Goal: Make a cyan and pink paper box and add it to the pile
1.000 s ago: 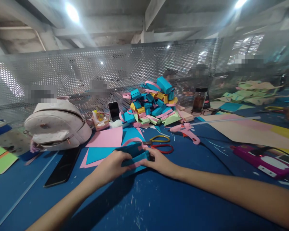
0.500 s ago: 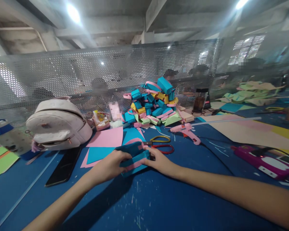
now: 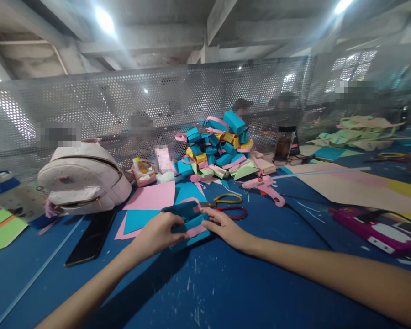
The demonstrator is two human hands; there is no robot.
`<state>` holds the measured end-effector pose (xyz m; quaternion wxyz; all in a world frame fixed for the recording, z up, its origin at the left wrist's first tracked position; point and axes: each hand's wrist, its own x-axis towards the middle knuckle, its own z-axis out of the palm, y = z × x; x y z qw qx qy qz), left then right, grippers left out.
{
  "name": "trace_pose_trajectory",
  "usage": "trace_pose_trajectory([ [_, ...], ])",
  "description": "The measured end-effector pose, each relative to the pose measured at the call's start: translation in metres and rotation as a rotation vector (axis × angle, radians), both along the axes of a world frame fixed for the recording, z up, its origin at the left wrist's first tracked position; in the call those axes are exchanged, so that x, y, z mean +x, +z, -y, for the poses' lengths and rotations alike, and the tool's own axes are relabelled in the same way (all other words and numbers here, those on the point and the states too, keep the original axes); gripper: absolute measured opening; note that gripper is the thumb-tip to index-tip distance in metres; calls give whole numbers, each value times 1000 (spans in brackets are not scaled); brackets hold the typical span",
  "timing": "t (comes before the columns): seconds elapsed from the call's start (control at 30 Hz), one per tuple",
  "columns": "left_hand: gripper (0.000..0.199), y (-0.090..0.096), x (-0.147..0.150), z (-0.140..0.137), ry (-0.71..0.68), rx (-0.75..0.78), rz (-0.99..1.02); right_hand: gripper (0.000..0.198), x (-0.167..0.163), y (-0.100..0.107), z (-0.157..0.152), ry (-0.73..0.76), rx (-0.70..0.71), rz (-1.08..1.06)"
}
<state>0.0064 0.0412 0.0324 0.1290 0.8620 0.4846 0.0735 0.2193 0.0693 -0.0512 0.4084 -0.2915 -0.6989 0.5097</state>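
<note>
A small blue paper basket with a pink paper strip along its side and a pink handle is held just above the table. My left hand is closed on its left end, thumb pressed on the pink strip. At the right end, my right hand has its fingers bent against the paper, gripping that side. Right behind it lie scissors with one yellow and one red handle loop. Sheets of pink paper and blue paper lie behind my left hand.
A pile of paper baskets rises at the back. Right of it lie a pink glue gun with a cord and a purple power strip. A black phone, white backpack and bottle are at left.
My left thumb has slid right along the pink strip. The basket has shifted slightly left, and my right fingers have changed position on its right end.
</note>
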Motion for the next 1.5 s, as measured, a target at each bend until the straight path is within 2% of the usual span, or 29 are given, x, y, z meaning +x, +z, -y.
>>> trace_pose_trajectory([
  [0.2,22,-3,1,1,26,45,-21,40,1,-1,-2,3,64,10],
  [0.33,22,-6,2,5,53,91,-27,39,1,2,1,73,83,5],
  [0.47,27,-8,5,7,42,113,-5,46,-1,4,6,94,44,-34],
  [0.6,22,-15,10,9,32,103,31,48,-1,3,9,99,0,1],
  [0.73,17,-26,18,14,59,131,90,41,0,4,10,135,111,46],
  [0.9,17,-32,23,19,80,133,130,46,1,4,10,135,198,87],
  [1.2,22,-26,18,17,59,82,116,47,1,6,11,157,192,108],
  [1.37,33,-17,7,11,10,26,90,36,0,4,12,149,157,99],
  [1.5,24,-17,11,14,12,22,101,40,-1,2,12,175,105,72],
])
